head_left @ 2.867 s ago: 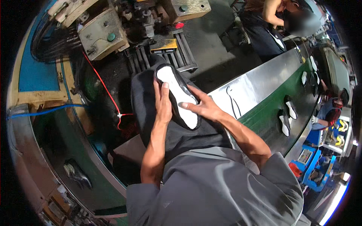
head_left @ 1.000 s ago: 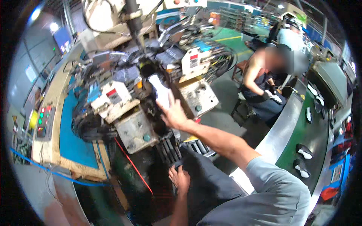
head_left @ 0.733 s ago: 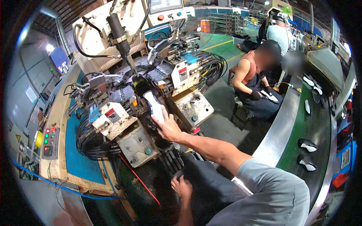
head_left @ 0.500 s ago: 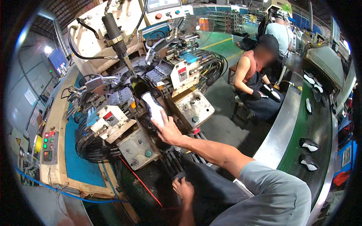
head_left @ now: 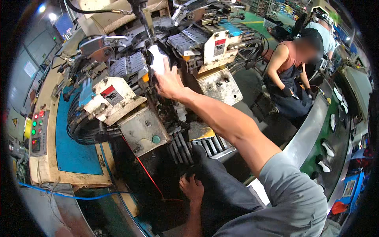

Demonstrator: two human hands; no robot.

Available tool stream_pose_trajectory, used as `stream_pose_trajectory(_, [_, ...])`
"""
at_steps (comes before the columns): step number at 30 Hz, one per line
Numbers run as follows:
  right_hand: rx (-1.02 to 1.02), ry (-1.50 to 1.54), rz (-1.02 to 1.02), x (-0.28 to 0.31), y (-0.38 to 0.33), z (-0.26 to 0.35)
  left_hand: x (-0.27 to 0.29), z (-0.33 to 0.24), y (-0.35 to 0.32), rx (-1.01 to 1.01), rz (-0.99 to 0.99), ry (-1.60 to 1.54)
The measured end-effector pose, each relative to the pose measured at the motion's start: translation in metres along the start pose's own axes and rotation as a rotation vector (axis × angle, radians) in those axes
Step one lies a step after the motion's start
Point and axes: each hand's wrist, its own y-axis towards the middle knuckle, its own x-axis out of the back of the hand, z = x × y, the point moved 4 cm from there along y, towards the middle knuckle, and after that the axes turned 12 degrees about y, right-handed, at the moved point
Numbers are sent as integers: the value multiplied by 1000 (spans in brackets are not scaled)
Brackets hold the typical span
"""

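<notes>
My right hand [head_left: 169, 82] reaches forward into the middle of a shoe-lasting machine [head_left: 183, 75]. It grips a dark shoe with a white underside [head_left: 158, 59] from behind, thumb on one side and fingers over the other. The shoe lies sole up, its far end right under the machine's vertical rod [head_left: 148, 25]. Ridged metal pads flank it on both sides. Its near end is hidden by my hand. Low down, my left hand [head_left: 192, 187] rests beside my dark-clad leg with its fingers apart, holding nothing.
Metal housings [head_left: 144, 130] and bundled hoses stand around my forearm. A button panel [head_left: 38, 132] is at left. On the right, a green conveyor [head_left: 316, 146] carries several shoes. A seated co-worker [head_left: 290, 75] in dark gloves handles a shoe close by. A red cord [head_left: 150, 177] hangs below the machine.
My right hand has pushed the shoe deeper into the machine, up to the rod. My view has shifted, with the conveyor farther right. My left hand stays low by my leg.
</notes>
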Motion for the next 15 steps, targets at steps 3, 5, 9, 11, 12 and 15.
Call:
stream_pose_trajectory(3, [55, 23, -43, 0, 2, 5, -12, 6, 1, 0, 21, -55])
stream_pose_trajectory(5, [49, 29, -35, 6, 5, 11, -18, 7, -1, 22, 74, -44])
stream_pose_trajectory(9, [39, 41, -74, 9, 10, 17, -27, 8, -6, 1, 77, -17])
stream_pose_trajectory(11, [29, 45, -71, 17, 13, 17, -28, 7, -6, -11, 92, -22])
stream_pose_trajectory(12, [20, 54, -64, 19, 15, 15, -28, 7, -7, -16, 109, -23])
stream_pose_trajectory(15, [-22, 69, -39, 23, 13, 22, -23, 9, -13, -7, 74, -9])
